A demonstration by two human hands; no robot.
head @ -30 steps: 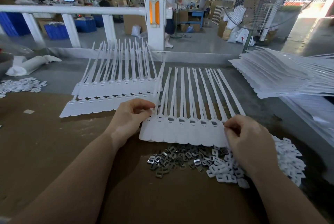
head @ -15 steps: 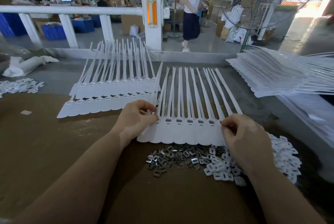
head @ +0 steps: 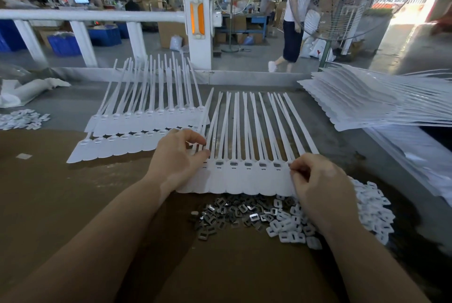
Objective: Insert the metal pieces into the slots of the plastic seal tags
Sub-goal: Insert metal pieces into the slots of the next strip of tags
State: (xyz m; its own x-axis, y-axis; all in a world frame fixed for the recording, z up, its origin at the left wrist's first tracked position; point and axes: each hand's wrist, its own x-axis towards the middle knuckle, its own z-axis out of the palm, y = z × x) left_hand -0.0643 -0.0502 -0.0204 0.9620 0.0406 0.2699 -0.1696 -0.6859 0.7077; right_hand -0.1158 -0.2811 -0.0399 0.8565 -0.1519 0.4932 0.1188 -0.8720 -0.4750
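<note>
The strip of tags (head: pixel 247 178) lay flat on the brown board (head: pixel 73 205) in front of you, straps pointing away, metal pieces already seated in several slots. Your left hand (head: pixel 175 162) pinched its left end with curled fingers; your right hand (head: pixel 315 185) pinched the right end at the last slot. Loose metal pieces (head: pixel 225 214) and white caps (head: pixel 371 207) were heaped just below the strip. Two more strips (head: pixel 137 129) lay to the left.
</note>
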